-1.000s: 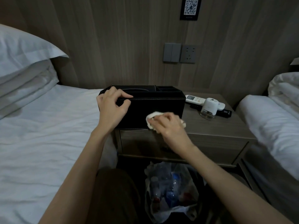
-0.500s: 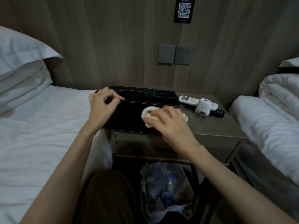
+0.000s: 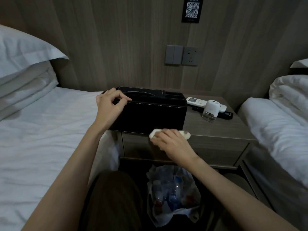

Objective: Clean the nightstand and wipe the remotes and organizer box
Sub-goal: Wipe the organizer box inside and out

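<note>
A black organizer box (image 3: 155, 117) with white stitching stands on the left part of the wooden nightstand (image 3: 220, 129). My left hand (image 3: 110, 107) grips the box's front left rim, fingers curled over the edge. My right hand (image 3: 171, 144) holds a white wipe (image 3: 154, 133) at the nightstand's front edge, just below the box's lower front. A white remote (image 3: 196, 101) and a black remote (image 3: 226, 115) lie at the back right of the nightstand.
A small white-capped device with a clear base (image 3: 210, 110) stands in front of the remotes. Beds with white sheets flank the nightstand, left (image 3: 41, 130) and right (image 3: 275, 127). A bin lined with a plastic bag of bottles (image 3: 171, 194) sits on the floor below.
My right hand with the wipe has slid down the box's front face to the nightstand's front edge. My left hand keeps its grip on the box rim.
</note>
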Tool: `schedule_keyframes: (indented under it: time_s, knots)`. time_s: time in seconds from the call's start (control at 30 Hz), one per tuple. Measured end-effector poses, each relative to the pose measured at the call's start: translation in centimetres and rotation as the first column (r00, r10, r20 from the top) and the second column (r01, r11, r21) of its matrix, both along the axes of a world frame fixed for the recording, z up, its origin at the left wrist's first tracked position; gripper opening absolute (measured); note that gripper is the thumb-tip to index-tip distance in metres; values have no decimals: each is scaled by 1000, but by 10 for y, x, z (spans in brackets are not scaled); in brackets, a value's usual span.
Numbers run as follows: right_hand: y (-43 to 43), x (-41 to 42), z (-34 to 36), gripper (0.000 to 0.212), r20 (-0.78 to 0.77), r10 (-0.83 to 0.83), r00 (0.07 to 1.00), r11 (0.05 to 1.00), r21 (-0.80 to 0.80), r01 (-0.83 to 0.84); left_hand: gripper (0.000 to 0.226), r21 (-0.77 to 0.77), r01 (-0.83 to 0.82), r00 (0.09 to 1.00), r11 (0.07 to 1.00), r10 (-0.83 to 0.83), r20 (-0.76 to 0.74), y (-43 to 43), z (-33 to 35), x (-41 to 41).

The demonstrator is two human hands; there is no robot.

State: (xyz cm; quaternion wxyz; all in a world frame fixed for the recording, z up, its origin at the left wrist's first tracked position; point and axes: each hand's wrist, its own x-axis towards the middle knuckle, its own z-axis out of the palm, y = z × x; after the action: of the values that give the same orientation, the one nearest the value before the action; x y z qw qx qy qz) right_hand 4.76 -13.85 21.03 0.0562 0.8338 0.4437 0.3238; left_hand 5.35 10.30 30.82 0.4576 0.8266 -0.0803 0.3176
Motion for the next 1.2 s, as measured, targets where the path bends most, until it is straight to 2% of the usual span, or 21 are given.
schedule_keyframes:
  time_s: [0.07,0.1,0.17,0.3,0.37,0.43,0.53,0.73,0.77,0.83,0.9,0.93,0.97,1.0,1.07,1.13,1.2]
  knots:
    - [-7,-4,0,53,-56,30,998,998,-50,-33,16,19,-6,1000,1000,6,9,-1,0,-2]
    - [-10,-7,5,49,-54,55,997,998,-31,-57,14,38,-9,1000,999,9,14,-1,-1,-2]
    - [-17,-12,23,30,-5,86,996,994,67,-85,14,77,-25,999,997,23,24,-2,-3,-1]
    - [-34,-8,68,32,142,31,989,951,300,-73,18,78,-68,997,995,65,42,-5,-5,0]
    - [-41,-1,78,39,128,0,992,936,350,-45,19,64,-78,996,995,75,46,-6,-6,1]
    - [-45,3,76,43,90,2,996,943,330,-32,23,68,-87,995,994,84,45,-5,-7,1]
    - [-43,3,52,33,5,53,999,964,262,-53,29,80,-117,993,990,114,39,-8,-9,-1]
    - [-51,-5,2,26,-221,109,969,994,28,-105,11,-26,-153,985,988,155,78,-24,-22,-15]
    - [-55,-8,2,24,-252,105,962,994,65,-91,16,-62,-163,983,985,167,77,-30,-26,-21]
    - [-59,-16,12,25,-330,75,941,939,341,45,29,-111,-192,977,975,201,71,-44,-36,-33]
    - [-64,-21,34,39,-392,69,917,757,619,208,43,-153,-217,975,964,223,25,-60,-45,-44]
    - [-66,-20,47,51,-410,80,909,689,682,247,52,-190,-202,979,961,200,-27,-69,-47,-48]
    - [-67,-16,60,65,-446,94,890,662,696,279,60,-245,-172,984,954,153,-95,-79,-48,-50]
    - [-68,-11,72,75,-492,107,864,674,675,300,68,-304,-135,983,943,90,-158,-88,-47,-52]
    - [-68,-1,88,81,-554,95,827,775,563,288,79,-387,-62,974,920,-28,-224,-103,-45,-53]
    - [-65,6,92,73,-596,33,802,859,427,282,85,-415,-31,969,909,-74,-235,-109,-45,-50]
    - [-61,7,90,63,-589,-24,808,881,369,295,86,-404,-30,965,914,-80,-252,-110,-45,-47]
